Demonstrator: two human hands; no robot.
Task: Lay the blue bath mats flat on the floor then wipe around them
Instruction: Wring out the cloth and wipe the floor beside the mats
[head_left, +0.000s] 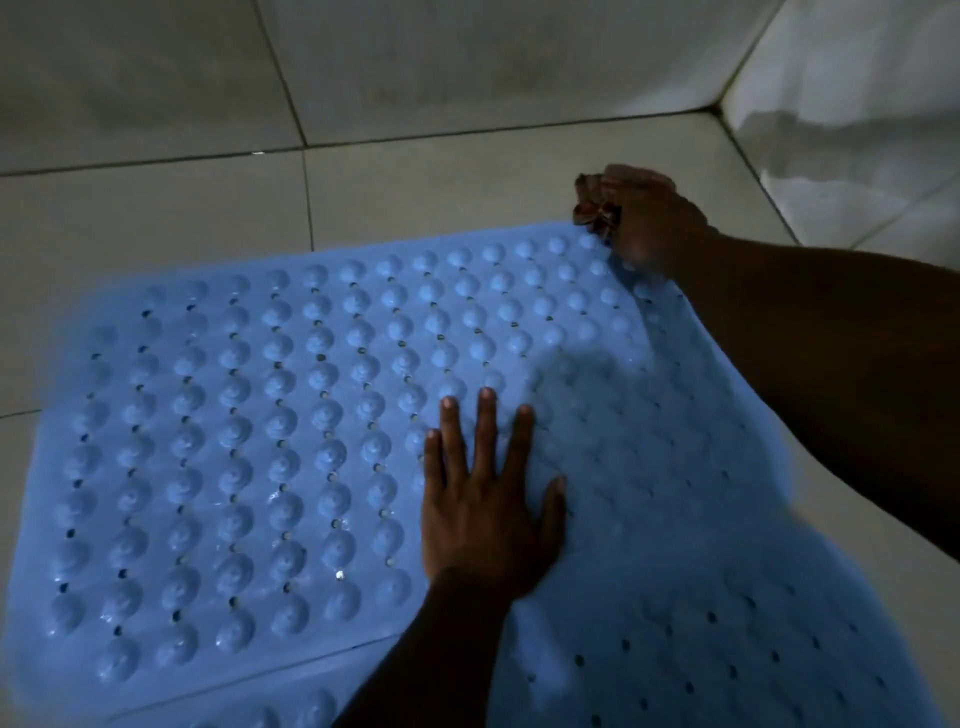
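Note:
A blue bath mat with rows of round bumps and small holes lies on the pale tiled floor. My left hand rests flat on its middle, fingers spread. At the mat's far right corner, my right hand is closed on a dark reddish-brown cloth and touches the mat's edge. A second blue mat shows its edge at the bottom, overlapped by the first. The right part of the mat lies in my arm's shadow.
Tiled walls rise behind and to the right, meeting in a corner near my right hand. Bare floor tiles run along the mat's far and left sides. The light is dim.

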